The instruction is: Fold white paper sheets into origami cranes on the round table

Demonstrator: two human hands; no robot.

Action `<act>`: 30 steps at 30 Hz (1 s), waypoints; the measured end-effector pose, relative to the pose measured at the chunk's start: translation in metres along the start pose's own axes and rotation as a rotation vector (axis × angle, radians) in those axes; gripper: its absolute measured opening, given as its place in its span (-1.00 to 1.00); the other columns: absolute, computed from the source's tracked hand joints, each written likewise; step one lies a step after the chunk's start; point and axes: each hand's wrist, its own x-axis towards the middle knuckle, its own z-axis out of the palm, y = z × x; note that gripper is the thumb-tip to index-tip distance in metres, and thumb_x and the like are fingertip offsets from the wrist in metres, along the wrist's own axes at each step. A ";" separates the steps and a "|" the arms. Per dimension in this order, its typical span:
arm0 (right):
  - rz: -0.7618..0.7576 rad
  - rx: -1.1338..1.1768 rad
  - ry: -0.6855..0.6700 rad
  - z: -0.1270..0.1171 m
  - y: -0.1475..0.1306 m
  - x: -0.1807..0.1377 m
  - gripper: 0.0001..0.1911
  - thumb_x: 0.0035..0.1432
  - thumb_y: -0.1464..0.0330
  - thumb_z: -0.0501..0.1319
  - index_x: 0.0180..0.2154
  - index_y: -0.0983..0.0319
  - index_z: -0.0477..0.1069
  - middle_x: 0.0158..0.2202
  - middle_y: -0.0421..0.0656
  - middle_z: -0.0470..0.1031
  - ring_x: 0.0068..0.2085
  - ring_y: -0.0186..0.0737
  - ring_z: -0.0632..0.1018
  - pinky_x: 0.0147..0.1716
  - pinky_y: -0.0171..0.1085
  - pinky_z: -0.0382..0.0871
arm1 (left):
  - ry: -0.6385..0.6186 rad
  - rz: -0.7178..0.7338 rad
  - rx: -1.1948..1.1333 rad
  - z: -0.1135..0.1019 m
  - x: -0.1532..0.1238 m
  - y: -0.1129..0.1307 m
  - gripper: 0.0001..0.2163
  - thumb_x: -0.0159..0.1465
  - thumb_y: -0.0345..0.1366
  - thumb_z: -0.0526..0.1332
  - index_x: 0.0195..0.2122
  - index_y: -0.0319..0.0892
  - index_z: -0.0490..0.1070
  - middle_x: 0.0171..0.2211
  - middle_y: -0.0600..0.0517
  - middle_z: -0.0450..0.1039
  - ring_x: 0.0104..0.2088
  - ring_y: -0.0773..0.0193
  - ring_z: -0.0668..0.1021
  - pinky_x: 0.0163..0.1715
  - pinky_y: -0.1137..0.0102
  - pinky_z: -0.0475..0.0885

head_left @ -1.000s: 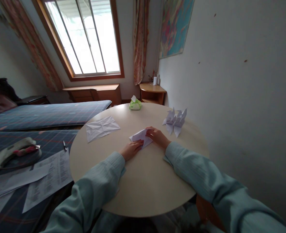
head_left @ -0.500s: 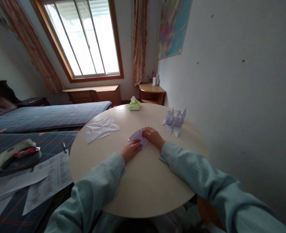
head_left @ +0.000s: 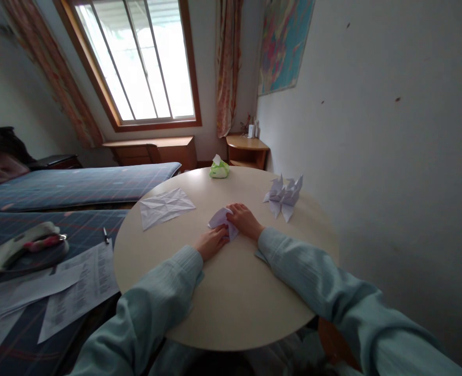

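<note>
A partly folded sheet of white paper [head_left: 219, 218] lies on the round table between my hands. My left hand [head_left: 212, 242] is at its lower edge, with the fingertips pressed together on the paper and holding it down. At the upper right edge, my right hand [head_left: 245, 220] has its fingers closed on a raised flap. Part of the paper is hidden under my fingers. To the left lies a creased, unfolded white sheet [head_left: 167, 207]. Several folded paper cranes [head_left: 284, 196] stand close together on the right side of the table.
A green tissue pack [head_left: 219, 168] sits at the far edge of the round table [head_left: 239, 308]. Left of the table is a bed [head_left: 97, 180] with a plaid cover. Printed sheets [head_left: 82, 292], a pen [head_left: 105, 236] and a pale bag-like item [head_left: 23, 245] lie there. A wall rises on the right.
My right hand has shifted slightly left, lifting or turning the upper flap inward over the paper. My left hand stays at the lower edge. The whole view has moved a little.
</note>
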 end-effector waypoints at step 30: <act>0.062 -0.007 -0.015 0.001 -0.008 -0.002 -0.83 0.09 0.42 0.06 -0.27 0.31 0.37 -0.12 0.01 0.31 -0.12 -0.11 0.29 -0.09 -0.16 0.14 | 0.084 0.056 -0.019 0.008 -0.003 -0.005 -0.71 0.16 -0.42 -0.01 -0.11 -0.10 0.33 -0.03 -0.06 0.26 -0.08 0.22 0.39 -0.05 0.29 0.30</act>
